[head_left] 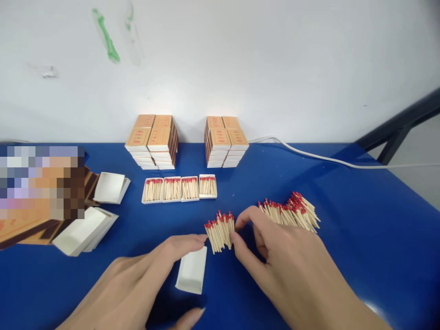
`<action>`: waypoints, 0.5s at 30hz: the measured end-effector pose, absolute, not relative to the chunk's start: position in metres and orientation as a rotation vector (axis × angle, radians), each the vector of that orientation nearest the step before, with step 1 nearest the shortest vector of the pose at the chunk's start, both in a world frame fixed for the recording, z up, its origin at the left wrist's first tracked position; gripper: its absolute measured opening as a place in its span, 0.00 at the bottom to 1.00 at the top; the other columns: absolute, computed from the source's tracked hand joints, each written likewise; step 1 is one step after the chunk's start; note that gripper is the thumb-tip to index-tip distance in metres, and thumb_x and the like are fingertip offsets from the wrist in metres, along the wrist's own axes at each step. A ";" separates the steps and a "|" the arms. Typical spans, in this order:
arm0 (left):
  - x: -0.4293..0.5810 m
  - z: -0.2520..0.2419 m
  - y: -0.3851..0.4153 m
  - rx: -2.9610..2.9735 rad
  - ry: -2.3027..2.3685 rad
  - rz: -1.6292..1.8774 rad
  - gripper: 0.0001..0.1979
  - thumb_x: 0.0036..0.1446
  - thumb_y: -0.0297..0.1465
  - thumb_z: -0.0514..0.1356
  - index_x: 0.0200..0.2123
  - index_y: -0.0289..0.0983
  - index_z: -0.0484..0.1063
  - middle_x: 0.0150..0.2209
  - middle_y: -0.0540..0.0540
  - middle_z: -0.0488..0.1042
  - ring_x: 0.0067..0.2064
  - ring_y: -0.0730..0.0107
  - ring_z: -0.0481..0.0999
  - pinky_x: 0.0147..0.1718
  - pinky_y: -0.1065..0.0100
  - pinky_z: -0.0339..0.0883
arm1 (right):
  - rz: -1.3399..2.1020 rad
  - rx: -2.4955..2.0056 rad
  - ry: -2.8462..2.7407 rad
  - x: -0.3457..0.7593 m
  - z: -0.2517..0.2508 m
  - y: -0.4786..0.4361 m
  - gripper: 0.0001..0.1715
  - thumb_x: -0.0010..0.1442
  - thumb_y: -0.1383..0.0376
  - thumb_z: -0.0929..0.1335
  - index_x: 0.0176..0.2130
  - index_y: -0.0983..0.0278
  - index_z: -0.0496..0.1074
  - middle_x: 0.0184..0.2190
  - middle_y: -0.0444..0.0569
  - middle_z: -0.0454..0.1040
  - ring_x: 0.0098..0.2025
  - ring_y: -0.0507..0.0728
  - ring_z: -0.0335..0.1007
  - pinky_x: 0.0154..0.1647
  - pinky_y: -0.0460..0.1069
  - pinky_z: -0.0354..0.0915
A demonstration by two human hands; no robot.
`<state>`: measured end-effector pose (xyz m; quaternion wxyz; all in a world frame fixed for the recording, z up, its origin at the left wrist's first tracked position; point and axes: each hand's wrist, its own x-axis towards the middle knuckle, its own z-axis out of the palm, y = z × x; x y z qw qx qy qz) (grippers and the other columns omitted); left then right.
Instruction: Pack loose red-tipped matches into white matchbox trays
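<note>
A small bunch of red-tipped matches (221, 231) lies on the blue table between my two hands. My left hand (137, 279) has its index finger stretched out to the bunch's left side, with the thumb spread well apart. Under that finger sits a white matchbox tray (191, 271) with no matches in it. At the right edge of the bunch, my right hand (275, 256) has thumb and index tips pinched close together against the outermost matches; its other fingers are curled. Behind my right hand is a larger loose pile of matches (295, 211), partly covered by it.
Several trays filled with matches (181, 189) stand in a row. Behind them are two stacks of orange matchboxes (151, 140), (225, 141) near the white wall. White trays (80, 231) and matchbox sleeves (30, 229) lie at left, partly blurred. A white cable (319, 157) runs along the back right.
</note>
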<state>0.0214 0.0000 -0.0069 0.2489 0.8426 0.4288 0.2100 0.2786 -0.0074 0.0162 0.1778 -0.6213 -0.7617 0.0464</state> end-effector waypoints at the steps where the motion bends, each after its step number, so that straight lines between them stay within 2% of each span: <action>1: 0.026 -0.012 0.002 2.296 1.156 0.564 0.19 0.78 0.44 0.63 0.65 0.47 0.75 0.55 0.45 0.83 0.50 0.61 0.86 0.48 0.58 0.85 | 0.141 -1.754 -2.156 0.278 0.016 -0.008 0.08 0.75 0.61 0.70 0.40 0.57 0.72 0.18 0.33 0.67 0.15 0.53 0.65 0.19 0.50 0.53; 2: 0.030 -0.017 0.005 2.295 1.138 0.556 0.20 0.77 0.43 0.65 0.64 0.40 0.76 0.59 0.40 0.81 0.54 0.59 0.84 0.53 0.53 0.84 | 0.148 -1.753 -2.155 0.277 0.017 -0.009 0.08 0.75 0.61 0.69 0.40 0.57 0.71 0.18 0.33 0.67 0.15 0.53 0.65 0.19 0.50 0.53; 5: 0.041 -0.030 0.010 2.297 1.106 0.530 0.19 0.77 0.42 0.66 0.63 0.39 0.77 0.63 0.39 0.79 0.58 0.56 0.83 0.57 0.50 0.83 | 0.178 -1.766 -2.150 0.276 0.017 -0.010 0.08 0.77 0.60 0.68 0.41 0.57 0.71 0.18 0.33 0.68 0.15 0.53 0.66 0.19 0.50 0.53; 9: 0.044 -0.034 0.012 2.296 1.094 0.518 0.19 0.76 0.42 0.67 0.62 0.39 0.78 0.61 0.40 0.81 0.56 0.57 0.84 0.55 0.52 0.84 | 0.180 -1.745 -2.149 0.274 0.018 -0.011 0.10 0.78 0.58 0.66 0.41 0.56 0.71 0.20 0.35 0.72 0.16 0.54 0.69 0.20 0.50 0.55; 15: 0.024 -0.021 0.016 2.283 1.156 0.558 0.16 0.75 0.38 0.59 0.60 0.53 0.82 0.46 0.53 0.88 0.47 0.62 0.90 0.47 0.63 0.87 | -0.102 -1.831 -2.114 0.264 0.011 -0.014 0.22 0.77 0.43 0.67 0.41 0.56 0.70 0.16 0.37 0.71 0.15 0.60 0.73 0.19 0.52 0.55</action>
